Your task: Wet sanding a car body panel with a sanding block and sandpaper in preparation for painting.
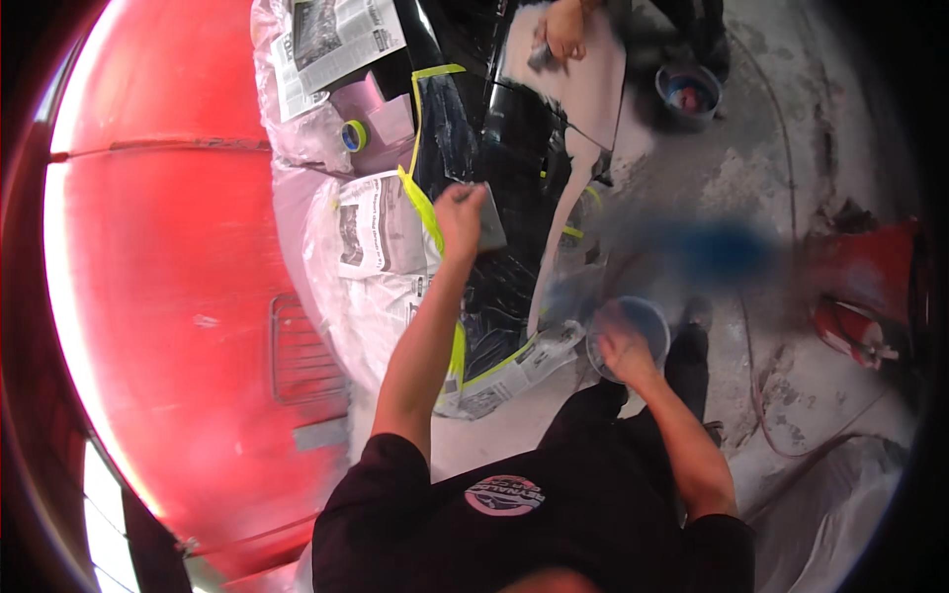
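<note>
Fingers of the left hand (pixel 462 219) pinch a thin grey sheet (pixel 493 225) over the black car panel (pixel 509 287) — glossy, streaked, with yellow tape (pixel 422 208) along its left. Right hand (pixel 628 354) is blurred at the bucket (pixel 661 326) — its fingers' state I cannot tell.

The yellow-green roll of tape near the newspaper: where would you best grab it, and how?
I'd pinch the tape roll by its outer rim, thumb and fingers opposite, coming from above on the person's side. Its round edge suits a pinch, and nothing lies over it. The left hand looks nearer, but seems to hold a flat grey piece, so free it first.
</note>
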`<action>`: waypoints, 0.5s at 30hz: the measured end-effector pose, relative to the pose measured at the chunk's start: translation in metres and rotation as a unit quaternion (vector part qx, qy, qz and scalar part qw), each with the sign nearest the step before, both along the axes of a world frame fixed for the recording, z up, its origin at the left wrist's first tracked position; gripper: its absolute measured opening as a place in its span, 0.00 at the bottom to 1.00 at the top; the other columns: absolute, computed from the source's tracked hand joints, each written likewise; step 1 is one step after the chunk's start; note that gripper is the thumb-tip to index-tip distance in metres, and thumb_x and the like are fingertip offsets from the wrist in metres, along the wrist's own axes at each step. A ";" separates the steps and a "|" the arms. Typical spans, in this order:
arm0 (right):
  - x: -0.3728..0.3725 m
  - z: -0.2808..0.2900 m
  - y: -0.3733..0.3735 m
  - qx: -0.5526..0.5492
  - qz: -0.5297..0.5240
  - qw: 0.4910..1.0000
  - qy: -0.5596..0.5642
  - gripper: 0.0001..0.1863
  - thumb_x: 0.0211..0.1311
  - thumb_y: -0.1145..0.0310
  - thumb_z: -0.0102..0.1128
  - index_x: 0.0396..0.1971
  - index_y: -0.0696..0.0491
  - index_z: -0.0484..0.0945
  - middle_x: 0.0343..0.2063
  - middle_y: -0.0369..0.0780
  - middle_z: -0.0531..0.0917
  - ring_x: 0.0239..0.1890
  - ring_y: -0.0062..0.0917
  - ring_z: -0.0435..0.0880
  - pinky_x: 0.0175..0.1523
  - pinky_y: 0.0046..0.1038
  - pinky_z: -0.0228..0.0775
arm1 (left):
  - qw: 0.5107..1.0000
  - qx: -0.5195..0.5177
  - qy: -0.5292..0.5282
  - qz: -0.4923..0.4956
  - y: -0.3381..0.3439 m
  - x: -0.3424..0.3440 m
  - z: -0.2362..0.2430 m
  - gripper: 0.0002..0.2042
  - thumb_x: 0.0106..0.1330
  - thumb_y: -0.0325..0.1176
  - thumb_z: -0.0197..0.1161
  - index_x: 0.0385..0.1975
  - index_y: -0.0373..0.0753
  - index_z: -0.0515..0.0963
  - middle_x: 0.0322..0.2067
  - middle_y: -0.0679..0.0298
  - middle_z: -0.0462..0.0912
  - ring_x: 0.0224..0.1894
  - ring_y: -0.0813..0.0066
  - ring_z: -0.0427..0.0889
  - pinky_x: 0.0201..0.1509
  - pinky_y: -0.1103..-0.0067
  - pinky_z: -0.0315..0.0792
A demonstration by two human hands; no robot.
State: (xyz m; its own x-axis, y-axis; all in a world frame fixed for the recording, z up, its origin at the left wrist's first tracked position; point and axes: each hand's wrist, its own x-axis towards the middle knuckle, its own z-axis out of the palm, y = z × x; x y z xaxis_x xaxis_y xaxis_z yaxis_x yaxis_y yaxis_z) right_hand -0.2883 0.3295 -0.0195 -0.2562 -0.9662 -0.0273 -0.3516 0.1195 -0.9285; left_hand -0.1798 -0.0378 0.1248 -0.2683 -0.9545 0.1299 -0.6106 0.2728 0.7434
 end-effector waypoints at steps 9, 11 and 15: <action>-0.114 -0.059 0.021 0.091 -0.089 0.988 -0.089 0.22 0.67 0.76 0.60 0.61 0.55 0.80 0.63 0.50 0.80 0.64 0.48 0.79 0.69 0.40 0.72 | 0.920 -0.276 -0.275 0.041 -0.112 -0.130 0.025 0.13 0.64 0.39 0.71 0.38 0.33 0.87 0.36 0.46 0.89 0.42 0.44 0.88 0.49 0.60 0.78; -0.126 -0.064 0.023 0.103 -0.103 0.984 -0.107 0.21 0.68 0.77 0.59 0.61 0.56 0.79 0.60 0.50 0.82 0.63 0.47 0.80 0.68 0.39 0.72 | 0.911 -0.277 -0.299 0.064 -0.123 -0.131 0.020 0.13 0.64 0.39 0.71 0.38 0.34 0.87 0.37 0.46 0.89 0.43 0.44 0.88 0.50 0.60 0.78; -0.144 -0.070 0.030 0.144 -0.110 0.974 -0.134 0.20 0.69 0.77 0.60 0.61 0.59 0.79 0.59 0.51 0.83 0.61 0.47 0.82 0.67 0.39 0.73 | 0.921 -0.271 -0.272 0.070 -0.120 -0.135 0.010 0.15 0.64 0.40 0.72 0.39 0.33 0.87 0.37 0.47 0.89 0.42 0.48 0.89 0.50 0.63 0.78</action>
State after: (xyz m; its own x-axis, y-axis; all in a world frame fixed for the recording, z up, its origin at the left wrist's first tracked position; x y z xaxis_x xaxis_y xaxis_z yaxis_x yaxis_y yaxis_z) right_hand -0.4322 0.3593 -0.0899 -0.4026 -0.8308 -0.3843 -0.0367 0.4341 -0.9001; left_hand -0.3144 -0.1577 0.1353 -0.3128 -0.8191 0.4808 -0.9099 0.4036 0.0957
